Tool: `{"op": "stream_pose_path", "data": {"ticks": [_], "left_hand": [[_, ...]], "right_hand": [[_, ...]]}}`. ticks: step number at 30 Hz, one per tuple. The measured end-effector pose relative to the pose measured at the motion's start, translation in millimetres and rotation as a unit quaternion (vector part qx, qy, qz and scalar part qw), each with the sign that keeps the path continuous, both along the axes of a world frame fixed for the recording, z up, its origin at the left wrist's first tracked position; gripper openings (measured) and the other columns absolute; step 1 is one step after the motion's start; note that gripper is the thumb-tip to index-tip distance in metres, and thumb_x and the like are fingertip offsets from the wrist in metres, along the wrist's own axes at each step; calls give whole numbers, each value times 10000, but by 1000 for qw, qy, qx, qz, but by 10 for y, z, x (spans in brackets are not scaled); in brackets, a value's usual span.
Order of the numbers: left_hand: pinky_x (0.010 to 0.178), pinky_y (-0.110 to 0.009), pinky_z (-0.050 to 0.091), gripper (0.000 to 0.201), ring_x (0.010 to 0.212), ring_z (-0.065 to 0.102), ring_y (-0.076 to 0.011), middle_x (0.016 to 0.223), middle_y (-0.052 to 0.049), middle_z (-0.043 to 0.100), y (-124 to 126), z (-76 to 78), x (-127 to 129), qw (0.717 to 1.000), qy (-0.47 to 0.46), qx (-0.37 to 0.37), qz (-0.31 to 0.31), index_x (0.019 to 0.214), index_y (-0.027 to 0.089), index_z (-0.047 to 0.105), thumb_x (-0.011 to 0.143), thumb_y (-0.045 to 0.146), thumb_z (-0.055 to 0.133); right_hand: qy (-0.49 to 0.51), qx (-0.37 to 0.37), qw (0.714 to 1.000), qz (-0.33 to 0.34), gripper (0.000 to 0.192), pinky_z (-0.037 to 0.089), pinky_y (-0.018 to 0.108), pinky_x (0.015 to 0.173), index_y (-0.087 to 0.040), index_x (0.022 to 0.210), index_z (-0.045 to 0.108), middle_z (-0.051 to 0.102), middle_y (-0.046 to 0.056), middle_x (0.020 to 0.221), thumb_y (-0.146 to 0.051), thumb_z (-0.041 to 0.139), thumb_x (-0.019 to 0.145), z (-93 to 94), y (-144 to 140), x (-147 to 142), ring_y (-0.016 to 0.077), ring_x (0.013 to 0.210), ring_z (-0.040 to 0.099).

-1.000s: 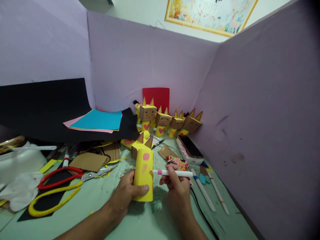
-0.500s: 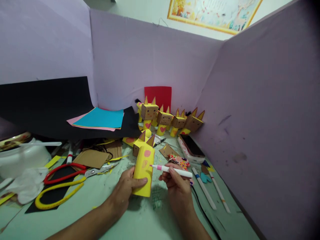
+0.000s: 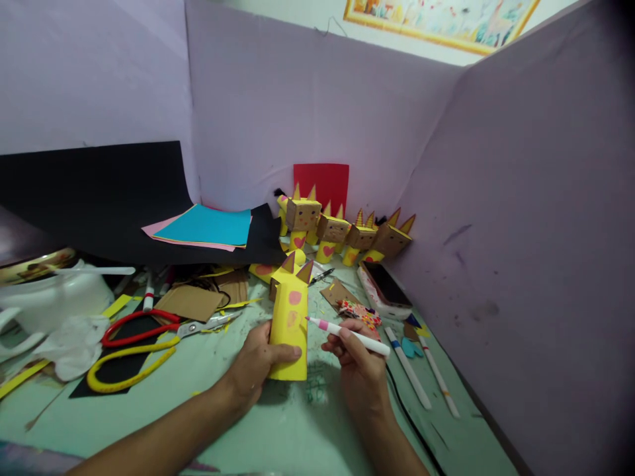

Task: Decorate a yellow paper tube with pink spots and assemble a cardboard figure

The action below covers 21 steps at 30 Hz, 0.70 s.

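Head view shows me my left hand (image 3: 258, 363) wrapped around a yellow paper tube (image 3: 289, 330) standing on the green table (image 3: 208, 396), its base hidden by my fingers. My right hand (image 3: 360, 360) pinches a white marker (image 3: 347, 330), tip just beside the tube's pink spots; whether it touches, I cannot tell. Scissors (image 3: 149, 337) lie left, partly buried in scraps.
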<state>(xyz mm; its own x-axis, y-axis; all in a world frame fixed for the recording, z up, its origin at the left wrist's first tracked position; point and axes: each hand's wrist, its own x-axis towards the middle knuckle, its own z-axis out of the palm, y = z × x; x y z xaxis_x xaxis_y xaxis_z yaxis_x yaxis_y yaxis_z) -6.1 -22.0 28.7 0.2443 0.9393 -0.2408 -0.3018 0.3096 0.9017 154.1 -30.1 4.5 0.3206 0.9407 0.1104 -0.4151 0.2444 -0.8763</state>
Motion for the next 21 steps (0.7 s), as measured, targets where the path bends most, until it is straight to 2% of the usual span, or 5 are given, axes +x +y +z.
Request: {"op": "stream_pose_path", "data": {"ticks": [6, 16, 21], "left_hand": [[517, -253, 437, 413, 582, 569, -156, 667, -20, 663, -18, -5, 16, 1000, -11, -3, -7, 866, 123, 593, 475, 180, 712], [529, -257, 444, 422, 593, 578, -164, 674, -25, 670, -37, 20, -6, 1000, -29, -3, 0, 856, 123, 611, 455, 171, 732], [527, -256, 440, 449, 590, 580, -165, 669, -23, 667, -33, 21, -3, 999, -32, 0, -7, 888, 123, 612, 458, 172, 733]], "right_hand": [[5, 3, 1000, 27, 250, 562, 292, 564, -172, 729, 664, 672, -7, 586, -359, 802, 639, 14, -2, -11, 158, 549, 653], [-48, -15, 998, 40, 273, 526, 267, 552, -164, 715, 675, 676, 2, 586, -397, 796, 640, 6, 0, -24, 155, 537, 647], [-49, -14, 999, 16, 295, 531, 300, 539, -152, 726, 686, 675, 19, 573, -413, 789, 636, 2, 12, -17, 174, 521, 641]]}}
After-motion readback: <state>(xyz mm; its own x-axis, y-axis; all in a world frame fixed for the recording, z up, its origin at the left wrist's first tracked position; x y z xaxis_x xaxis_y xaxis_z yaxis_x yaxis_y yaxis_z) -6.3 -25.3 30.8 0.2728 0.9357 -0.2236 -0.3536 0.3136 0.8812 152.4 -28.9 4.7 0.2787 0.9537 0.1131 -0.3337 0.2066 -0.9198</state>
